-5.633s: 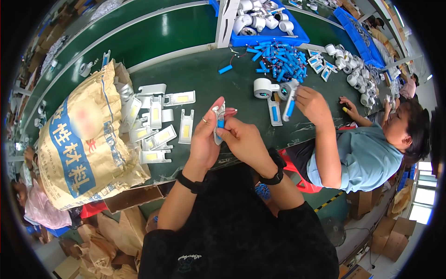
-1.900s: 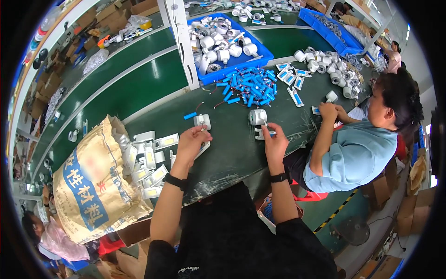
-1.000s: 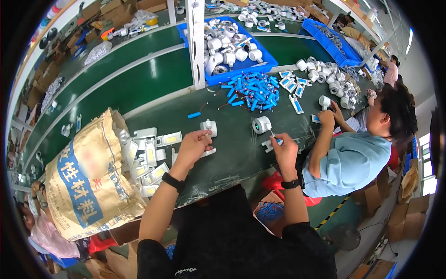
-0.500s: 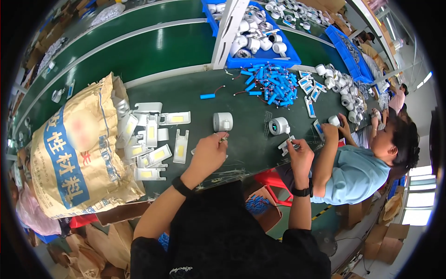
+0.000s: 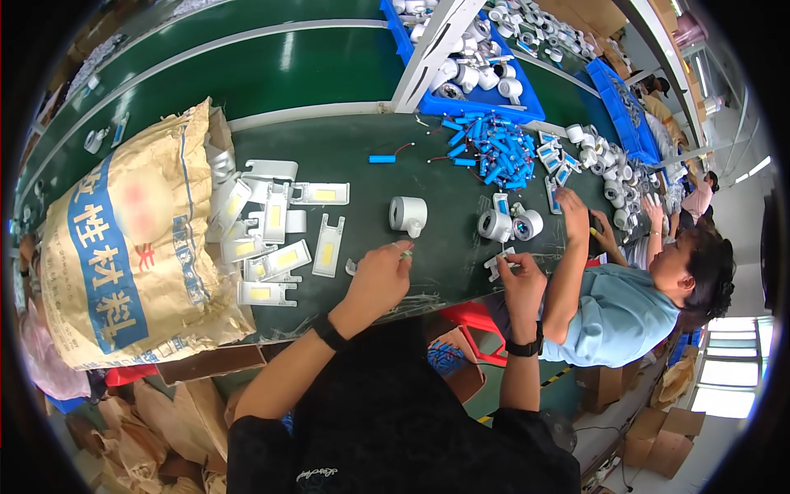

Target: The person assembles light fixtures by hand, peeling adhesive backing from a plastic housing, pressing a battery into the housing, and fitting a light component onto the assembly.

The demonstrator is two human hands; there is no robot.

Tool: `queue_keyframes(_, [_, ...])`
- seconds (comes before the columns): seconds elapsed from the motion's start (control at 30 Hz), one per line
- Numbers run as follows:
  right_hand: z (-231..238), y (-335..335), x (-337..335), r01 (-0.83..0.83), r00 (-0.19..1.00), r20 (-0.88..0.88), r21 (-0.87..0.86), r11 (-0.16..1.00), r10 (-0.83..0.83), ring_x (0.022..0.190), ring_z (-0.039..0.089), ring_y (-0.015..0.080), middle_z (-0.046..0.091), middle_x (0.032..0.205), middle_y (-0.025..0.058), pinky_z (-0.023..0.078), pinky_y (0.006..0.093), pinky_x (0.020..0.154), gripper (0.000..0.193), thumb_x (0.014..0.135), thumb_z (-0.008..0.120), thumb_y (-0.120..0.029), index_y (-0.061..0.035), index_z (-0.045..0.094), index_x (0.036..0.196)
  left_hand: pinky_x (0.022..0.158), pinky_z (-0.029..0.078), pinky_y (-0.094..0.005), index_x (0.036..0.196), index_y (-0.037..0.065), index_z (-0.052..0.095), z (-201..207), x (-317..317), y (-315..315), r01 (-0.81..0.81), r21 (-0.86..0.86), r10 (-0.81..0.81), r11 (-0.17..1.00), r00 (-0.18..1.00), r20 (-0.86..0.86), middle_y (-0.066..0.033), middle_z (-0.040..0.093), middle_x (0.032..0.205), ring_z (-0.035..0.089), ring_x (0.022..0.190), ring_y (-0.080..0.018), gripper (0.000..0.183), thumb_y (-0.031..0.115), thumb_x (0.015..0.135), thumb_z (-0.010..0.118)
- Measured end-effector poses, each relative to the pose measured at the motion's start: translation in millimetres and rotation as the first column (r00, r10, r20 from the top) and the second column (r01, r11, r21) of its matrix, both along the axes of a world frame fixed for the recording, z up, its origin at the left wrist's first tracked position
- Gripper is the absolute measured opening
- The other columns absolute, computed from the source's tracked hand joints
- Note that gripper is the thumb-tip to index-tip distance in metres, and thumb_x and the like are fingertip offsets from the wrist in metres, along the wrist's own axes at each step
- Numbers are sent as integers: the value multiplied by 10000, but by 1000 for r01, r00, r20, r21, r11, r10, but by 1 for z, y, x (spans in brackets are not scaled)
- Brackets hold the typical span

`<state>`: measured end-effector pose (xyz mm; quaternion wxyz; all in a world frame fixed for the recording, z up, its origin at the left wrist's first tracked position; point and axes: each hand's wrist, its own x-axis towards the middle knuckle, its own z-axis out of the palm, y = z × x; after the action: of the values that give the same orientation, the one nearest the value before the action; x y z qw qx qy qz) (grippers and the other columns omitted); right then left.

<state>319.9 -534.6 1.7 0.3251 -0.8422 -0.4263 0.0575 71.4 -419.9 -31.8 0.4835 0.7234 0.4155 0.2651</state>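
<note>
My left hand [image 5: 378,280] is closed in a pinch near the table's front edge, on something too small to make out. Just beyond its fingertips stands a round white lamp housing [image 5: 403,216] with a short side neck. Farther right, my right hand [image 5: 522,288] pinches a small white plastic part [image 5: 494,264], partly hidden by the fingers. Two more housings, a left one [image 5: 494,226] and a right one [image 5: 528,225], lie side by side beyond that hand, their round faces showing. A white panel with a blue battery [image 5: 500,202] is behind them.
White panels with yellow strips [image 5: 327,245] lie at left beside a big paper sack [image 5: 107,247]. Blue batteries [image 5: 494,148] are heaped at the back, before a blue crate [image 5: 527,107] of housings. A co-worker [image 5: 625,305] sits close on the right, a hand [image 5: 573,216] over the table.
A second housing now lies beside the one near my right hand, with a battery panel behind them. The co-worker's hands have shifted. Both my hands keep their pinches; the view has shifted slightly.
</note>
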Motion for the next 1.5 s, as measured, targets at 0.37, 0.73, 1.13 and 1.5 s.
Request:
queue_keyframes(0.37, [63,147,-35,-162,55,-949,297,941,310,477,357,-9,524,737,-48,217,179,393,68,964,638,-103,-41,630,936,586,452,-254,899,14,689,77,6,138,69,-520,22,851,986,166,-16,610,762,513,614,-92,373,385,937,688])
queue_keyframes(0.73, [-34,453,-182,-31,305,-797,539,842,521,660,579,133,643,808,37,449,299,534,237,787,770,-169,-38,653,947,491,370,-235,836,73,663,75,-108,371,-355,-393,484,848,820,305,11,573,664,491,536,-77,333,388,942,675])
queue_keyframes(1.13, [-21,383,-199,-371,680,-335,609,701,652,949,645,390,688,990,191,516,454,829,251,843,730,-180,-28,679,1036,781,506,-384,1128,-46,665,-4,-205,459,-425,235,483,874,816,-318,-183,710,978,678,875,-274,417,324,942,621])
queue_keyframes(1.5, [4,35,67,171,963,162,243,955,-214,1151,615,395,650,1224,207,513,419,973,478,796,780,-127,10,611,1222,740,548,-357,1183,35,676,61,101,106,400,374,-375,837,916,-140,-155,696,1063,675,812,-263,361,218,877,734])
